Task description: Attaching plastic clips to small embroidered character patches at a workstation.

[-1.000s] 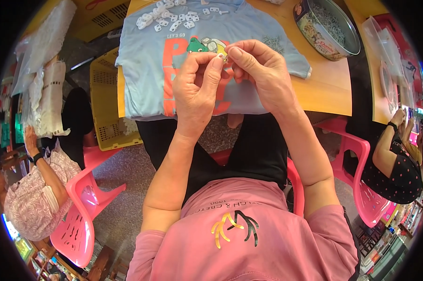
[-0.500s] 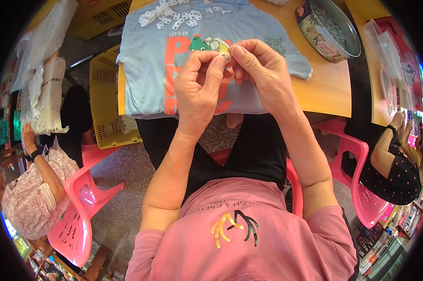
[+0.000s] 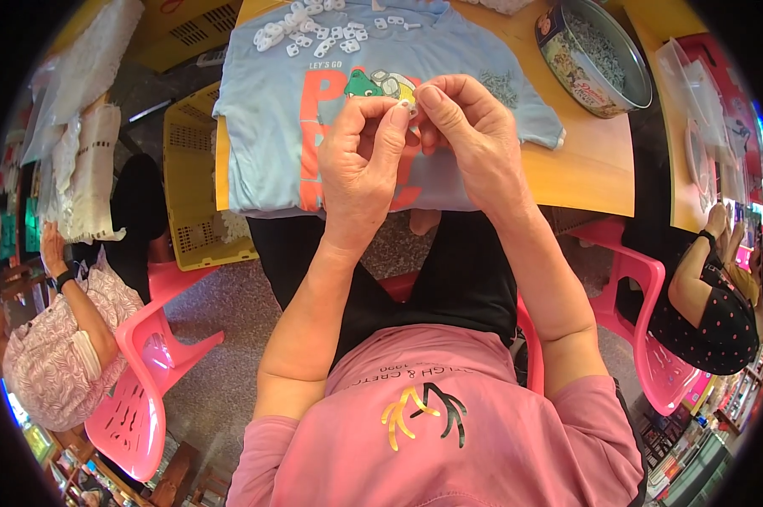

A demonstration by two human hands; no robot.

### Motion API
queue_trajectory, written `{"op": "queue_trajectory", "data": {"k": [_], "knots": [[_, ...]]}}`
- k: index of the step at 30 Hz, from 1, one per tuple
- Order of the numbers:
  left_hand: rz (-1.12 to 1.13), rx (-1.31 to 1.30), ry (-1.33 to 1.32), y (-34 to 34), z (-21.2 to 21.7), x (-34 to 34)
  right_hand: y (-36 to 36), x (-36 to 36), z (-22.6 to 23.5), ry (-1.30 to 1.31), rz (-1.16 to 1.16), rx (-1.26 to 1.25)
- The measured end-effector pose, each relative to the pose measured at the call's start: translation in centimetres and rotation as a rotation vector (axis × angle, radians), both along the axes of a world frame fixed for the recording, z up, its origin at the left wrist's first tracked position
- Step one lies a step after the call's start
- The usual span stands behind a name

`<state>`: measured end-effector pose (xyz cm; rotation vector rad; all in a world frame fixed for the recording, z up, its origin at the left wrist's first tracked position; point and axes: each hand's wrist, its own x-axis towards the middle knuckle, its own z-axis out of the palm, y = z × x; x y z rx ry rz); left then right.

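**Two hands meet over a small white piece**

The small white piece [image 3: 409,106] is at the fingertips of the left hand [image 3: 356,169], raised above a folded light-blue shirt [image 3: 267,139]. The left thumb and index finger pinch it. The right hand [image 3: 484,144] meets it from the right, thumb and index finger brought together at the piece; whether they grip anything themselves is hidden.

The shirt lies on a yellow worktop [image 3: 593,173], its printed front facing up. On its far left part, loose white pieces [image 3: 350,46] with holes lie scattered and heaped; on its far right part is a patch of small grey metal pieces [image 3: 500,87]. Right of the shirt, at the far side, an open round tin [image 3: 590,87] holds more of these.

Left of the worktop is a yellow crate [image 3: 188,139]. A co-worker in a patterned top [image 3: 64,359] sits farther left, another in a dotted black top [image 3: 724,325] on the right.
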<state>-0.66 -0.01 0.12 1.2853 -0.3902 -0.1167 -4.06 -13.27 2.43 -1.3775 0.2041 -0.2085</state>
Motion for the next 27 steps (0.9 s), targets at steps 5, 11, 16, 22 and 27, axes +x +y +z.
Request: {"op": "queue_trajectory", "data": {"k": [5,11,16,22,27], "knots": [[0.002,0.009,-0.006,0.1,-0.2,0.0,0.3,0.0,0.3,-0.019,-0.031,-0.087],[-0.011,-0.014,-0.010,0.0,-0.1,0.0,0.5,0.0,0.3,-0.024,-0.060,-0.153],[0.003,-0.001,-0.001,0.0,-0.1,0.0,0.7,0.1,0.1,-0.045,-0.089,-0.184],[0.014,0.019,0.048,-0.1,0.1,-0.2,1.1,0.1,0.0,-0.042,-0.113,-0.212],[0.036,0.024,0.028,0.0,-0.7,0.1,1.6,0.2,-0.3,-0.053,-0.120,-0.195]]}}
